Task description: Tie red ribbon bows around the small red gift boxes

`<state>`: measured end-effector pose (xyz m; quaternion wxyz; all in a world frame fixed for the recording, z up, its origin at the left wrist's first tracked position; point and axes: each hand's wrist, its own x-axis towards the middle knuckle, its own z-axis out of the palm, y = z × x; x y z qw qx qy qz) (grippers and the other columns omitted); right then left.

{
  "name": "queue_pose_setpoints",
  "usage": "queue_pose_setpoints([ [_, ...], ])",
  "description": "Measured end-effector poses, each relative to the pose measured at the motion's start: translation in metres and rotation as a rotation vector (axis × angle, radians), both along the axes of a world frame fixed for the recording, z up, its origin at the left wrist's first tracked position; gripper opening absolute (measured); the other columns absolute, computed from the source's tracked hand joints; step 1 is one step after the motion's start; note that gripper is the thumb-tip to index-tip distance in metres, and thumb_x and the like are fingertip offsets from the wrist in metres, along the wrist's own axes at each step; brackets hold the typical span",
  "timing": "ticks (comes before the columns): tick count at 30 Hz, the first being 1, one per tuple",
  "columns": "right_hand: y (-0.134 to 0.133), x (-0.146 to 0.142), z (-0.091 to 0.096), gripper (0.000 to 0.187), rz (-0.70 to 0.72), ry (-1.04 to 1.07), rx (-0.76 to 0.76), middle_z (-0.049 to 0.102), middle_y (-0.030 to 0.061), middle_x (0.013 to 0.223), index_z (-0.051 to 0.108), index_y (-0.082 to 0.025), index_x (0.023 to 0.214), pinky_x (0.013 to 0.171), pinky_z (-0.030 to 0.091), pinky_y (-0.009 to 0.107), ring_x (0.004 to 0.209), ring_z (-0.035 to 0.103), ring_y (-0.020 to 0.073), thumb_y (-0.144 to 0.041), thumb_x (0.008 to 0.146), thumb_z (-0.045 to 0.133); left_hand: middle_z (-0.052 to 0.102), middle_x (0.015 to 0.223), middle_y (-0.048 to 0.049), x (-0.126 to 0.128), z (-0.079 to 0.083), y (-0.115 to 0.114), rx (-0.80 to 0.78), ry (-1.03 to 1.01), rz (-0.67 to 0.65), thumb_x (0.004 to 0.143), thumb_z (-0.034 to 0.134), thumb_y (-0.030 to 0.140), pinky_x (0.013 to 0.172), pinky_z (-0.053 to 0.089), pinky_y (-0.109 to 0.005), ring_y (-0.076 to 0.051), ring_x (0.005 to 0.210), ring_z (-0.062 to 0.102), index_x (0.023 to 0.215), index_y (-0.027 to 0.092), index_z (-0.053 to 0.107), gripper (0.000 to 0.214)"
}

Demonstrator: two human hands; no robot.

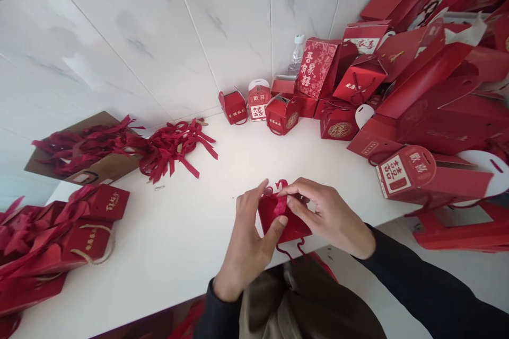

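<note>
Both my hands hold a small red gift box at the near edge of the white table. My left hand grips its left side, thumb pressed on the front. My right hand pinches a red ribbon at the box's top. Thin red cord handles hang below the box over the table edge.
A pile of loose red ribbons lies at the back left beside a brown cardboard sheet. Flat red boxes are stacked at the left. Folded red boxes and a plastic bottle stand against the tiled wall, with more heaped at the right.
</note>
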<state>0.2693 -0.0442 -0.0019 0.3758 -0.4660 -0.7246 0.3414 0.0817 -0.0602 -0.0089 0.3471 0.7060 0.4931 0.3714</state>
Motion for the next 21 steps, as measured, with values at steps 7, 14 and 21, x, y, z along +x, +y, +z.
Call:
queue_pose_setpoints([
  [7, -0.002, 0.004, -0.002, 0.023, -0.122, -0.02, -0.077, 0.072, 0.0033, 0.1, 0.06, -0.025, 0.121, 0.075, 0.056, 0.032, 0.086, 0.07, 0.0192, -0.03, 0.099, 0.056, 0.069, 0.091, -0.0031, 0.001, -0.005, 0.01, -0.022, -0.106, 0.115, 0.095, 0.06, 0.032, 0.084, 0.047, -0.032, -0.019, 0.092, 0.058, 0.09, 0.023, 0.07, 0.014],
  [14, -0.005, 0.011, 0.006, 0.016, -0.124, -0.24, 0.144, 0.066, 0.0068, 0.097, 0.065, -0.023, 0.102, 0.079, 0.056, 0.038, 0.088, 0.067, 0.0227, -0.02, 0.1, 0.049, 0.074, 0.088, -0.0044, 0.02, -0.003, 0.002, -0.266, -0.447, 0.16, 0.094, 0.061, 0.039, 0.077, 0.051, -0.03, -0.018, 0.082, 0.067, 0.093, 0.02, 0.07, 0.021],
  [21, -0.008, 0.016, 0.02, 0.019, 0.101, -0.308, 0.227, 0.062, 0.0087, 0.102, 0.065, -0.022, 0.104, 0.084, 0.055, 0.04, 0.097, 0.063, 0.0241, -0.015, 0.1, 0.048, 0.072, 0.081, -0.0029, 0.04, -0.007, 0.001, -0.214, -0.298, 0.412, 0.088, 0.067, 0.038, 0.078, 0.048, -0.034, -0.021, 0.085, 0.061, 0.091, 0.025, 0.078, 0.017],
])
